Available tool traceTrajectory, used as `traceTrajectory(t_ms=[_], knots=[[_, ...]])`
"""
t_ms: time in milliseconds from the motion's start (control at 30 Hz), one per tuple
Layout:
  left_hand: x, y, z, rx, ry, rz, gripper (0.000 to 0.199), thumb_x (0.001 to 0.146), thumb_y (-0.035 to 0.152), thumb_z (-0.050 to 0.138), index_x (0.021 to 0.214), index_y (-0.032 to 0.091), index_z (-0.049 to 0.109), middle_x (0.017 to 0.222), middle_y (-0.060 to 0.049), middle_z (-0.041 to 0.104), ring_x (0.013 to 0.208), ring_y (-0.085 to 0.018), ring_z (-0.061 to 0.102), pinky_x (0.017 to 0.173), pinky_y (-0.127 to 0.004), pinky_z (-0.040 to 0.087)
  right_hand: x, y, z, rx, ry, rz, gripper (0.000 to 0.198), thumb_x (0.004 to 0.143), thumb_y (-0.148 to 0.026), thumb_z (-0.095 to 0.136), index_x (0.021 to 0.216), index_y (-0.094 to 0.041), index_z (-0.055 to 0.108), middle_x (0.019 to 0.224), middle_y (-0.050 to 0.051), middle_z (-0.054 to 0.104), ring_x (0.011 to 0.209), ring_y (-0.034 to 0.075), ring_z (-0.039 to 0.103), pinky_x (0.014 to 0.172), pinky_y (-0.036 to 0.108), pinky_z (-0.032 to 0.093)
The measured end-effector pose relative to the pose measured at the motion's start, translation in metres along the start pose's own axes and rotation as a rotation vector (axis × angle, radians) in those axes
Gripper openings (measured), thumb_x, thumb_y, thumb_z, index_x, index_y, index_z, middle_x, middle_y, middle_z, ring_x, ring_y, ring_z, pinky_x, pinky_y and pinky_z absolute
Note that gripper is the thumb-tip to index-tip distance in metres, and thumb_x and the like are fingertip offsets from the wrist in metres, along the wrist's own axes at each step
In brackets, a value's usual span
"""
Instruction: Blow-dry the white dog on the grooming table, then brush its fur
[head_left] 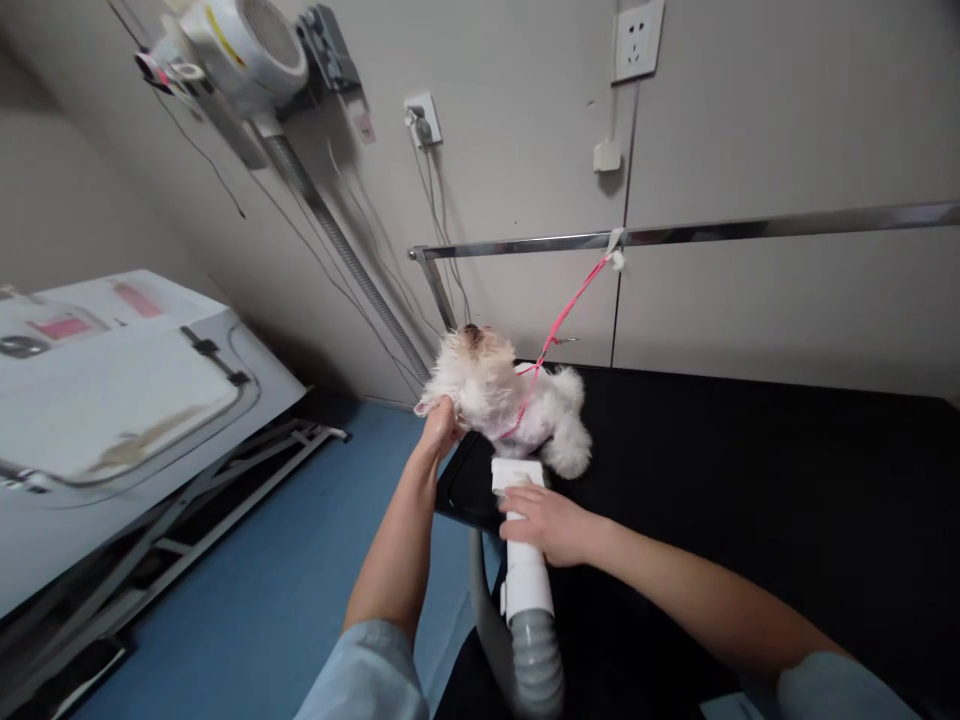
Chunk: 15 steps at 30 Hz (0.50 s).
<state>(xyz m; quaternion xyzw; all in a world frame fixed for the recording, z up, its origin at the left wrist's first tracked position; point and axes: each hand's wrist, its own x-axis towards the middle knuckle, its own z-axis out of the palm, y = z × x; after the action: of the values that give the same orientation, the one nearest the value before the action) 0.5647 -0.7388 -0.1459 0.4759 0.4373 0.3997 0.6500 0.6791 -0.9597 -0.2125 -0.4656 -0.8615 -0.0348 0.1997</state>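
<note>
A small white dog [472, 380] sits on the black table [750, 450] with its muzzle tipped upward. My left hand [441, 428] is closed at the side of its head, by the ear; the fingertips are partly hidden by fur. Around the dog's neck and chest runs a pink leash [574, 300], tied to a metal bar [517, 245] above. My right hand [544, 520] is wrapped over a white dryer nozzle [525, 575], whose wide mouth points at the dog's chest from close by. A grey ribbed hose [536, 660] leads down from the nozzle.
On the wall hangs a white dryer unit [251, 50] with a long grey hose [337, 240]. Wall sockets [637, 40] and cables are behind the bar. To the left stands a white tub [135, 400] on a metal frame, above blue floor [300, 560].
</note>
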Motion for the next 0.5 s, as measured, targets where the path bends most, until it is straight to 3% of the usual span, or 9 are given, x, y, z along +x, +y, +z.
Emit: traceTrajectory(t_ms=[100, 233, 333, 433, 500], knots=[[0.003, 0.0, 0.0, -0.005, 0.009, 0.004, 0.021, 0.078, 0.029, 0.053, 0.065, 0.024, 0.037, 0.046, 0.008, 0.035, 0.036, -0.007, 0.028, 0.04, -0.017, 0.016, -0.007, 0.007, 0.008, -0.034, 0.103, 0.146, 0.028, 0.093, -0.014, 0.06, 0.118, -0.018, 0.071, 0.137, 0.021, 0.066, 0.14, 0.035, 0.053, 0.114, 0.056, 0.044], [0.008, 0.001, 0.002, 0.001, 0.043, -0.005, 0.019, 0.078, 0.029, 0.051, 0.065, 0.024, 0.038, 0.045, 0.007, 0.038, 0.035, -0.007, 0.03, 0.039, -0.017, 0.016, -0.008, 0.017, 0.016, 0.044, 0.082, 0.042, 0.025, 0.093, -0.019, 0.065, 0.118, -0.019, 0.072, 0.134, 0.016, 0.068, 0.14, 0.032, 0.055, 0.115, 0.052, 0.047], [0.013, 0.0, 0.003, -0.021, 0.043, -0.005, 0.022, 0.076, 0.029, 0.052, 0.065, 0.024, 0.035, 0.044, 0.008, 0.035, 0.035, -0.007, 0.027, 0.039, -0.017, 0.014, -0.005, 0.024, 0.02, 0.024, 0.189, 0.155, 0.024, 0.097, -0.016, 0.059, 0.117, -0.017, 0.072, 0.137, 0.018, 0.066, 0.141, 0.032, 0.053, 0.116, 0.052, 0.046], [0.017, -0.002, 0.0, -0.038, 0.055, -0.008, 0.021, 0.075, 0.028, 0.053, 0.065, 0.025, 0.034, 0.044, 0.008, 0.035, 0.034, -0.007, 0.026, 0.039, -0.017, 0.014, -0.005, 0.028, 0.024, 0.073, 0.21, 0.08, 0.022, 0.096, -0.019, 0.063, 0.116, -0.018, 0.073, 0.134, 0.016, 0.068, 0.139, 0.03, 0.056, 0.114, 0.047, 0.05], [0.02, -0.004, -0.002, -0.053, 0.053, -0.017, 0.023, 0.075, 0.027, 0.054, 0.066, 0.025, 0.033, 0.043, 0.008, 0.033, 0.034, -0.007, 0.023, 0.039, -0.017, 0.013, -0.007, 0.029, 0.025, 0.093, 0.25, 0.103, 0.022, 0.096, -0.019, 0.063, 0.116, -0.019, 0.072, 0.134, 0.015, 0.068, 0.139, 0.03, 0.056, 0.113, 0.047, 0.052]])
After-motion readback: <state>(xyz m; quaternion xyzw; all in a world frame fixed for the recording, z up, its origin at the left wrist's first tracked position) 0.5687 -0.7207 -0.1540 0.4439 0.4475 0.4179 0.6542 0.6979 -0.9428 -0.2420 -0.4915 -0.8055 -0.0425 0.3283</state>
